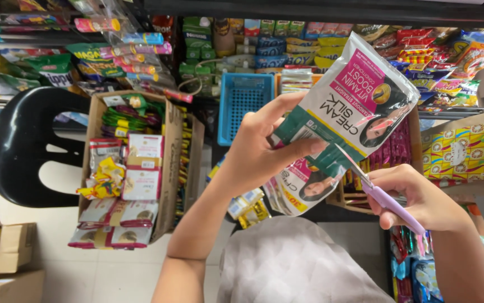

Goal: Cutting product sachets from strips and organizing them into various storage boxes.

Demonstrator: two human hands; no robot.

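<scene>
1. your left hand (253, 151) pinched a white, pink and green plastic sachet strip (350, 106), held up before the stocked shelves.
2. your right hand (421, 199) gripped lilac-handled scissors (385, 201), blades parted at the strip's lower edge.
3. an open cardboard box of packets (169, 168) sat well to the left.

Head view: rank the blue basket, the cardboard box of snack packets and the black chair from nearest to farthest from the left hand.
1. Blue basket: just above and slightly left of the left hand, against the shelves.
2. Cardboard box of snack packets: farther left, standing on the floor.
3. Black chair: farthest, at the picture's left edge, beyond the box.
</scene>
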